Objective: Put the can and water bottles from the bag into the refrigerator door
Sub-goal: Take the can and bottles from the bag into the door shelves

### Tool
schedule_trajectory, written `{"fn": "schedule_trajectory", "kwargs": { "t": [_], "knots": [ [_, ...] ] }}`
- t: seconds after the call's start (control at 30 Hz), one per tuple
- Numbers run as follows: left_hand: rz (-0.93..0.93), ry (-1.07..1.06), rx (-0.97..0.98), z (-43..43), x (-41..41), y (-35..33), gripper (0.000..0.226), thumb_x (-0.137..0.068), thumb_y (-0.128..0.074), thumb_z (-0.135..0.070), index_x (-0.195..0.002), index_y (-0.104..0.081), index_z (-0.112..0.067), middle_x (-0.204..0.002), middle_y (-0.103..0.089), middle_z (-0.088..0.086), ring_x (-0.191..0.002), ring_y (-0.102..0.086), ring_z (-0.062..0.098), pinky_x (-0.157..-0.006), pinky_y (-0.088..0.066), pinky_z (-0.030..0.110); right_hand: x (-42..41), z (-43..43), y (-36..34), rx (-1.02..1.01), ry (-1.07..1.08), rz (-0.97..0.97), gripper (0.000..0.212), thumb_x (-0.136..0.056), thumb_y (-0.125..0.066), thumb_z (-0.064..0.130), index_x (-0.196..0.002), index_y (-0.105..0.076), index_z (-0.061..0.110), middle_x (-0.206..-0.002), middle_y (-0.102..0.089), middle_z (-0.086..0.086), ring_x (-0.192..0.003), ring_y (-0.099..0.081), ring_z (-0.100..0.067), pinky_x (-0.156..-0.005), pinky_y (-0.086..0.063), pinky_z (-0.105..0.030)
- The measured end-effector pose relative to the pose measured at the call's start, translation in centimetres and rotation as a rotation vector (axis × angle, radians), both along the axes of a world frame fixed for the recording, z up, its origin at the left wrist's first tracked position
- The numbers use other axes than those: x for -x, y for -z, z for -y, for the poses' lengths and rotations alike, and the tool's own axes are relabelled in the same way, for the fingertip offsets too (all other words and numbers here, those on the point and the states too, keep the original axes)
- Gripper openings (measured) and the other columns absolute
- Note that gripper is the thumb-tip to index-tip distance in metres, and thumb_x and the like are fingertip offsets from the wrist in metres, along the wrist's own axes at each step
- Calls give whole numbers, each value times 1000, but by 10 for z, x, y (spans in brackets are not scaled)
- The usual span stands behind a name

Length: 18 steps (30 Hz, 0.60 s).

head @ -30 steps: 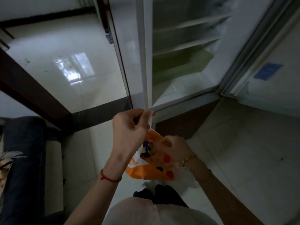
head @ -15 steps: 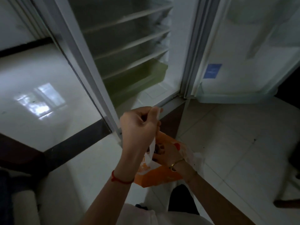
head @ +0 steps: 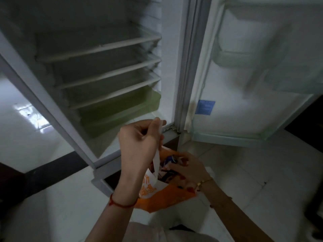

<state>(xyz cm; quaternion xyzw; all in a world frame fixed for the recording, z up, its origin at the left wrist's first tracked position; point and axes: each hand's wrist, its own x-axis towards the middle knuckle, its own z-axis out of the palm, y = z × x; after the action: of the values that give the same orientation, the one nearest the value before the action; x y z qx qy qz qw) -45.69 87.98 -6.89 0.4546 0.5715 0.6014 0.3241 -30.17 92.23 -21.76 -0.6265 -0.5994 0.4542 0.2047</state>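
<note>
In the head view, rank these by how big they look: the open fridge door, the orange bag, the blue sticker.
1. fridge door
2. orange bag, helped by nearness to the camera
3. blue sticker

Red cord bracelet point(head: 120, 203) left wrist, gold bracelet point(head: 205, 181) right wrist

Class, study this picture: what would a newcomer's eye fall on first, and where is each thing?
First, the orange and white plastic bag at bottom centre: the left hand holds its white handle up while the right hand reaches inside, by a blue can. Behind stands the open white refrigerator, its pale green drawer low down, and its door swung open to the right with a blue sticker.
</note>
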Motion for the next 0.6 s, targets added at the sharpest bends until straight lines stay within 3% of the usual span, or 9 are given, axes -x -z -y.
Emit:
{"fn": "schedule_trajectory", "kwargs": {
  "t": [0.07,0.17,0.27,0.4,0.5,0.6],
  "knots": [
    [1,-19,-19,-13,-19,-3,44,-95,-60,-17,-56,-70,-1,-59,-70,17,-54,-67,10,-73,-60,41,-26,-13,-13,-82,-1,-2,45,-74,-78,43,-113,-60,29,-107,-64,6,-101,-61,-12,-71,-41,-9],
    [12,-40,-58,-32,-42,-7,45,-96,-60,-14,-54,-68,1,-53,-67,17,-61,-72,8,-76,-60,42,-63,-31,-47,-223,-7,-31,39,-79,-76,33,-114,-60,26,-101,-60,11,-98,-61,-9,-73,-42,-3],
    [13,-59,-81,-47,-62,-11,46,-95,-60,-13,-52,-68,-3,-48,-65,15,-67,-74,10,-76,-59,38,-99,-50,-92,-384,69,-115,41,-78,-78,24,-115,-59,22,-105,-62,8,-97,-62,-14,-82,-52,-23],
    [21,-80,-106,-64,-83,-13,49,-95,-60,-13,-48,-66,-4,-44,-63,11,-65,-74,12,-74,-58,35,-133,-77,-160,-632,178,-290,43,-76,-78,13,-113,-57,18,-106,-62,14,-93,-64,-5,-77,-52,-17],
    [46,-101,-110,-75,-94,-17,49,-95,-61,-13,-46,-65,-11,-47,-62,17,-68,-74,24,-66,-58,33,-146,-90,-209,-832,213,-363,42,-76,-78,13,-110,-54,19,-108,-63,9,-89,-65,6,-70,-50,-8],
    [40,-90,-108,-83,-103,-21,50,-96,-60,-13,-46,-64,-9,-50,-64,19,-70,-71,32,-62,-57,33,-152,-98,-242,-1019,223,-416,43,-79,-76,14,-113,-51,14,-111,-62,7,-95,-66,1,-76,-52,-13]
  ]
}}
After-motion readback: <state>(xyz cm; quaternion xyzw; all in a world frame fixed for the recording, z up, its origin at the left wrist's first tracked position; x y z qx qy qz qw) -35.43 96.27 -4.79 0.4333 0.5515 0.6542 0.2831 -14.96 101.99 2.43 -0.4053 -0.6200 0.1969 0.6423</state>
